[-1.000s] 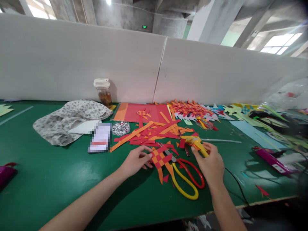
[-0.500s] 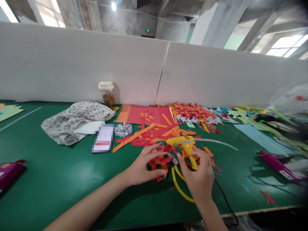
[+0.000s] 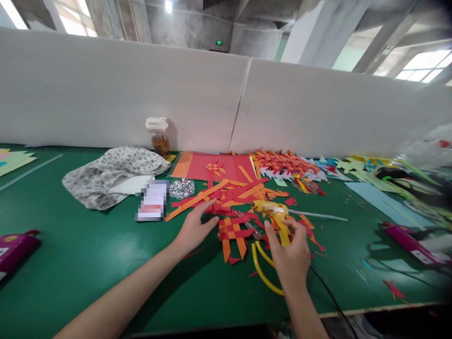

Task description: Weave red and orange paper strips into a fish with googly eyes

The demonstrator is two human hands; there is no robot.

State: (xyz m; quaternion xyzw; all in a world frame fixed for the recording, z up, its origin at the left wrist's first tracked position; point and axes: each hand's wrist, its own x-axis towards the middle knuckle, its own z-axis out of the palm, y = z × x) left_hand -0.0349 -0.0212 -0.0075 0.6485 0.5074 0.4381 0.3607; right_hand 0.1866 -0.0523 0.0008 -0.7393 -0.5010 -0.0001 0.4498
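My right hand point(image 3: 291, 254) has its thumb and fingers around the handle of a yellow hot glue gun point(image 3: 271, 207), whose nozzle points left. A clear glue stick trails from the back of the gun. My left hand point(image 3: 194, 230) is open, thumb and fingers apart, just left of a woven piece of red and orange paper strips point(image 3: 231, 231) on the table. Between the hands lie scissors with yellow handles point(image 3: 263, 273), blades toward the paper strips. Loose red and orange strips point(image 3: 212, 193) are heaped beyond my hands.
On the green table point(image 3: 148, 292) sit a phone point(image 3: 153, 201), a patterned cloth point(image 3: 106, 174), a bag of small googly eyes point(image 3: 181, 188) and a lidded drink bottle point(image 3: 158, 139). Woven paper fish point(image 3: 282, 162) are piled at the back. Purple power strips point(image 3: 406, 242) flank both sides.
My left hand has pulled back to the left, away from the strips, uncovering the woven paper piece. The glue gun has shifted slightly right with my right hand at its handle.
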